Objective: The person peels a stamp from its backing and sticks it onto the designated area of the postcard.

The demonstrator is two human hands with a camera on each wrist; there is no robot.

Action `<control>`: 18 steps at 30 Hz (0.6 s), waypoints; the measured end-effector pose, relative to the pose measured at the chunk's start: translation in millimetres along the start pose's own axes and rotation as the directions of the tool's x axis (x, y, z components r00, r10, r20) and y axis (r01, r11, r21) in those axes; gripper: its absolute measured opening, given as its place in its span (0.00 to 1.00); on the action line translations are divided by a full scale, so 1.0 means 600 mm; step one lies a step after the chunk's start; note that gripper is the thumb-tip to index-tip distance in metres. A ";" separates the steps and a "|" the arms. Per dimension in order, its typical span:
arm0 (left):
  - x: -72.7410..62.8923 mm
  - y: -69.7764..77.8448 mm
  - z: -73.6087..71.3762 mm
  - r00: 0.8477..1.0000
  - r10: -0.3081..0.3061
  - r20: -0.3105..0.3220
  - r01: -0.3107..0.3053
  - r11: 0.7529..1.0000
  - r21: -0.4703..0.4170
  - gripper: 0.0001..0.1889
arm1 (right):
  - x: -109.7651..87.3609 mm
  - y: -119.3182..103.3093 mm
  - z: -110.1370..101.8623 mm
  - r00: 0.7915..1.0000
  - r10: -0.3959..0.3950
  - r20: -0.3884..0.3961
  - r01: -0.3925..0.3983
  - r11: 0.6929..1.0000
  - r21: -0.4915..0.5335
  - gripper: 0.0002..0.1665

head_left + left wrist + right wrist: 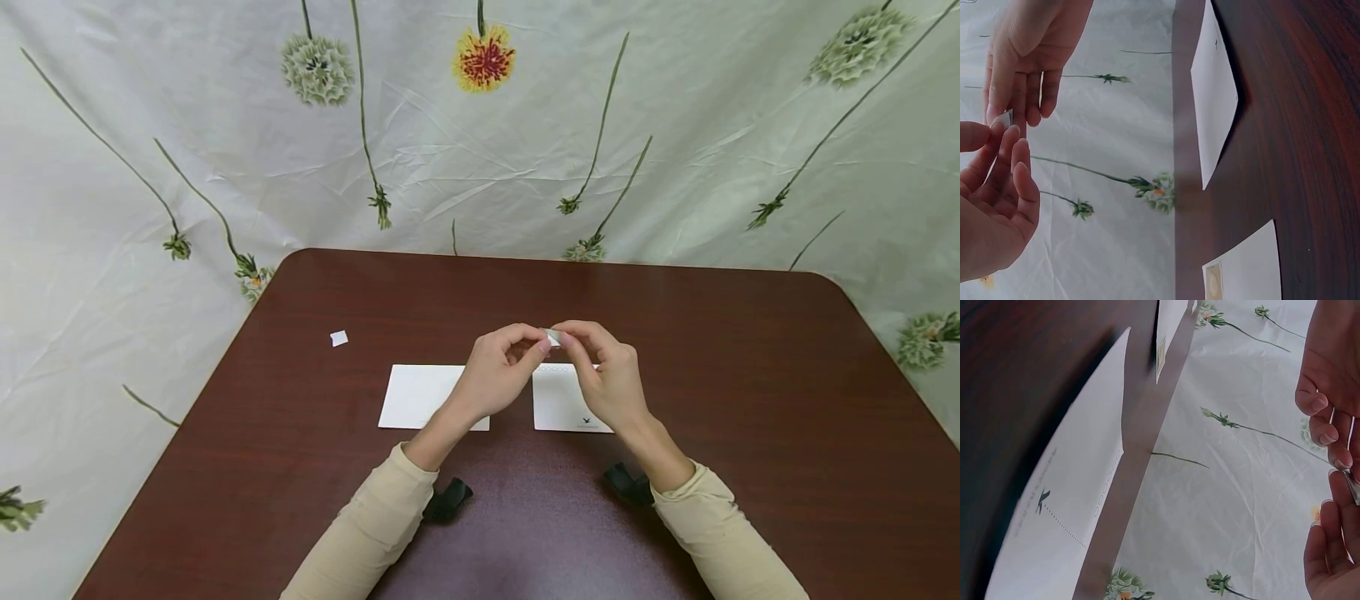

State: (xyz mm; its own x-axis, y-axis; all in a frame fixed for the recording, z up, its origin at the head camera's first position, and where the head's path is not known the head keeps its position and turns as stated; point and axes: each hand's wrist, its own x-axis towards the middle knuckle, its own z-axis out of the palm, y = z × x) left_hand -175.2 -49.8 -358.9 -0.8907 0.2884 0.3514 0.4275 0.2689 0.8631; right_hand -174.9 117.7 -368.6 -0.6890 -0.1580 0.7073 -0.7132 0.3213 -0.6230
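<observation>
Both hands meet in the air above the table, over two envelopes. My left hand (495, 375) and my right hand (611, 375) each pinch, between thumb and index finger, a small piece of paper (553, 337) with a greyish and a white part. Fingertips cover much of it, and I cannot tell what is on its face. In the left wrist view the remaining fingers of the left hand (997, 206) are loosely bent. The right envelope (557, 400) bears a small dark bird mark and a row of little boxes. The left envelope (420, 396) is partly behind the left hand.
A tan stamp-like rectangle (1214, 282) sits at a corner of the left envelope. A small white paper scrap (339, 338) lies farther left on the dark red-brown table (712, 358). Black straps (448, 500) show near the forearms. A flower-printed white cloth (450, 167) hangs behind the table.
</observation>
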 end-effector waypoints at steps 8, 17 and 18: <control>0.001 0.000 0.000 1.000 0.006 -0.002 -0.006 1.000 0.002 0.05 | -0.001 0.001 0.000 0.999 0.047 0.004 -0.047 0.999 0.010 0.09; 0.001 0.002 0.000 1.000 0.006 -0.001 -0.006 1.000 -0.001 0.04 | -0.003 0.003 -0.003 0.995 0.103 0.007 -0.103 0.993 0.056 0.08; 0.001 0.001 0.000 1.000 0.006 -0.001 -0.006 1.000 0.001 0.04 | -0.003 0.003 -0.003 0.995 0.102 0.008 -0.102 0.993 0.062 0.08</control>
State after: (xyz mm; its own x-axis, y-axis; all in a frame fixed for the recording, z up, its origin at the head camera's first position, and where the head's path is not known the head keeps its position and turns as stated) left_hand -175.3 -49.3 -358.0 -0.8884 0.2887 0.3568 0.4328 0.2679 0.8608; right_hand -174.9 120.5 -370.4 -0.7592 -0.1314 0.6374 -0.6455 0.2770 -0.7118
